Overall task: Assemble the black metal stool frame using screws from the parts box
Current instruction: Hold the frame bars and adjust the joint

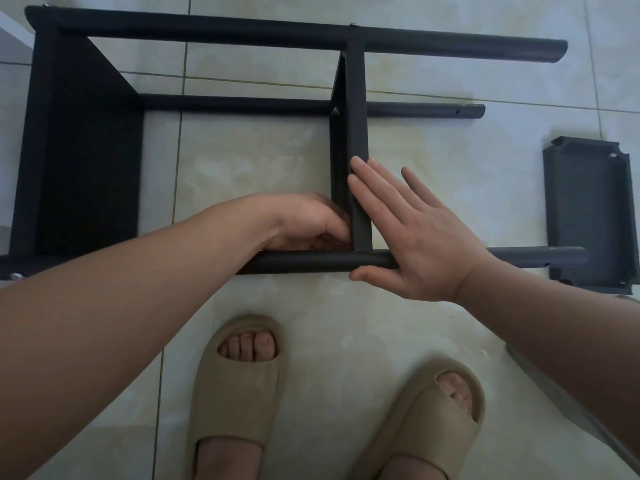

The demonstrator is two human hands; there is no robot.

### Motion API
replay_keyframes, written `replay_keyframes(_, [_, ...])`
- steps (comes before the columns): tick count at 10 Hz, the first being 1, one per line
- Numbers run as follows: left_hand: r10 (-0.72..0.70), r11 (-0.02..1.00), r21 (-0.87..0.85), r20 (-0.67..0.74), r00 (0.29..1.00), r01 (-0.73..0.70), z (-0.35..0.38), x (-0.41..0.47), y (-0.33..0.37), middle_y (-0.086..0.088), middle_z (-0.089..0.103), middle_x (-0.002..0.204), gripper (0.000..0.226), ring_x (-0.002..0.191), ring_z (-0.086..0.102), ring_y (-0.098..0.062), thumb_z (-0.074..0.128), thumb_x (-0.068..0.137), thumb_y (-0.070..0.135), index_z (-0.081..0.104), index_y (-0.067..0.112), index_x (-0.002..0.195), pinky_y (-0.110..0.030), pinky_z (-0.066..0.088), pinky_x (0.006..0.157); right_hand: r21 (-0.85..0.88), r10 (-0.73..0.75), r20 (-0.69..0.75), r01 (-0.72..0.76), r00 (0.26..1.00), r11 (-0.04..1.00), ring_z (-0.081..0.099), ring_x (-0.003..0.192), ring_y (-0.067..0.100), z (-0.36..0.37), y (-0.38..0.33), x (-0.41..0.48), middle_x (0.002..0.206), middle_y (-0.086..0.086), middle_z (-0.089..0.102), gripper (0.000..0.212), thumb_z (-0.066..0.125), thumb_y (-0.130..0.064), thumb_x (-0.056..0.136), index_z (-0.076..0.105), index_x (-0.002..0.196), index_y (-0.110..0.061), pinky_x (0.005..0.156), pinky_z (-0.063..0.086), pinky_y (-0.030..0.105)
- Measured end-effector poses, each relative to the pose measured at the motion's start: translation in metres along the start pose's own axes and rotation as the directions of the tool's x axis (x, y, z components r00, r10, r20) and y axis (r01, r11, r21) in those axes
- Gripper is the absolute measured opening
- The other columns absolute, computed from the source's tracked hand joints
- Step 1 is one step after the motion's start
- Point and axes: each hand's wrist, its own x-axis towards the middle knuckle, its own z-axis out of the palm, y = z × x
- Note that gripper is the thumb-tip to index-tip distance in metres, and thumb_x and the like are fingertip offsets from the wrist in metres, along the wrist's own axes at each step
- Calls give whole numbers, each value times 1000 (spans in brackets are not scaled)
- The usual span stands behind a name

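The black tubular metal stool frame [83, 150] is laid sideways across the upper frame. At centre, the left hand [304, 220] is curled by its flat black crossbar [356, 98], fingertips hidden, hold unclear; the right hand [415, 237] is pressed flat against it.

One beige sandal [239, 396] and a second sandal [440, 420] stand on pale floor tiles [433, 140].

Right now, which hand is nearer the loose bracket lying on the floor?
Right. The right hand presses the frame left of the loose bracket; the left hand sits farther left, beyond the crossbar.
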Motion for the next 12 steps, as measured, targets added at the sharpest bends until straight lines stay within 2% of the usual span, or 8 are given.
replay_keyframes(2, [24,996,-84,48,999,-20,-1,-1,-1,-12,69,83,19,74,70,-21,51,91,-10,62,-1,104,-28,56,68,-5,-1,0,1,1000,1000,6,157,26,0,0,0,169,11,8,102,36,-76,92,16,160,-2,124,17,56])
replay_keyframes(4, [-10,1000,9,53,999,10,0,-4,0,-15,71,95,18,87,69,-24,54,94,4,71,2,98,-32,56,81,-2,-1,3,1,1000,1000,7,157,27,0,0,0,169,11,8,101,36,-75,92,16,160,-2,123,18,57])
replay_keyframes(6, [25,999,37,-38,999,-24,1,-2,-2,-24,60,95,26,76,62,-25,56,91,-6,57,-20,114,-29,52,72,-5,3,10,-3,1000,1000,7,157,28,-1,0,0,169,12,8,101,36,-75,92,17,159,-2,123,18,57])
replay_keyframes(7, [40,999,-15,-8,999,-40,0,-4,0,-15,59,81,11,68,59,-21,53,92,-10,60,-3,95,-27,50,65,-4,0,5,0,1000,1000,8,157,28,-1,-1,0,169,13,9,101,35,-75,92,18,159,-2,123,19,57])
replay_keyframes(8, [41,998,-52,12,999,-41,1,-4,0,-13,62,82,14,71,63,-21,51,93,-8,59,1,101,-26,53,65,-5,0,9,0,1000,1000,7,157,28,0,0,1,169,12,8,101,35,-75,92,17,160,-2,123,19,57])
replay_keyframes(10, [48,988,147,-48,998,-41,3,-3,-1,-13,67,82,16,72,64,-21,58,93,0,67,-9,101,-27,51,68,-6,1,11,-1,1000,1000,7,157,28,-1,-1,1,169,13,9,101,35,-75,92,17,159,-2,123,19,57])
replay_keyframes(11, [56,993,103,-62,997,-49,3,-2,-2,-19,60,85,22,69,60,-22,57,91,-6,61,-15,111,-27,48,66,-6,3,15,-3,1000,1000,7,157,28,-1,-1,1,169,13,8,101,35,-75,92,17,159,-2,123,19,56])
replay_keyframes(12, [72,997,27,-17,997,-71,4,-3,0,-20,46,85,15,65,48,-21,52,90,-12,56,-2,102,-28,41,62,-5,2,10,-2,1000,1000,8,157,28,-1,-1,1,169,13,9,101,36,-75,92,18,159,-1,123,19,57])
